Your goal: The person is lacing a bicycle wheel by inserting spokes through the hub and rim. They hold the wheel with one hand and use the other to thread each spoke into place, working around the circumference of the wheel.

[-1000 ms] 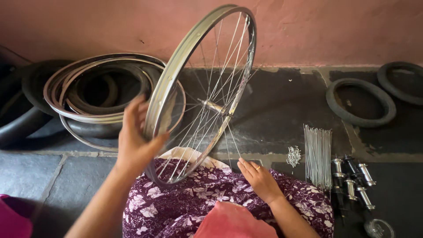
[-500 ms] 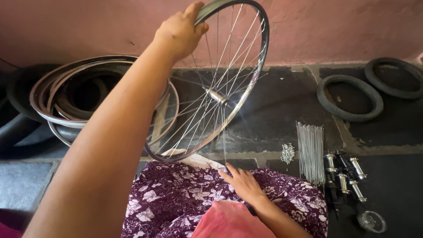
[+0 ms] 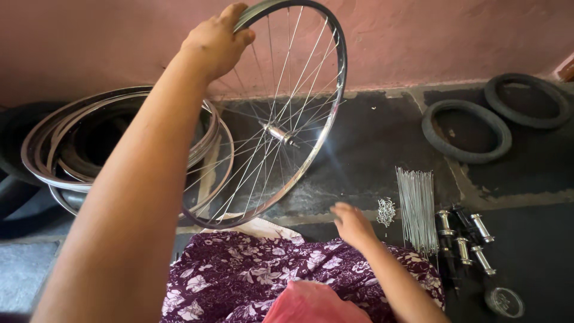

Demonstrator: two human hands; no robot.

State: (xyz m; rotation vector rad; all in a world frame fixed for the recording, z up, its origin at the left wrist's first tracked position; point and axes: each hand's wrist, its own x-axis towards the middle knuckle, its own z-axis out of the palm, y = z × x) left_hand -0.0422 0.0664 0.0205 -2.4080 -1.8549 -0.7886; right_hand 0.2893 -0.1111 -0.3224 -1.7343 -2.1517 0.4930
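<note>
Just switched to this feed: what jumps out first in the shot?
The spoked bicycle wheel dominates, standing tilted in the middle, with the left hand gripping its rim at the top. The right hand hovers low, beside a small pile of spoke nipples and a bundle of loose spokes on the dark floor. Bare rims lie stacked at left.

Bicycle-wheel workshop (rims [image 3: 54,149], tyres [image 3: 466,130], spokes [image 3: 417,206])

Both forearms bare, no sleeves, no rings or watch on left hand [image 3: 216,42] or right hand [image 3: 353,224]. Lap wore purple white-flowered cloth [image 3: 257,281], pink fabric [image 3: 314,304] nearer body.
</note>
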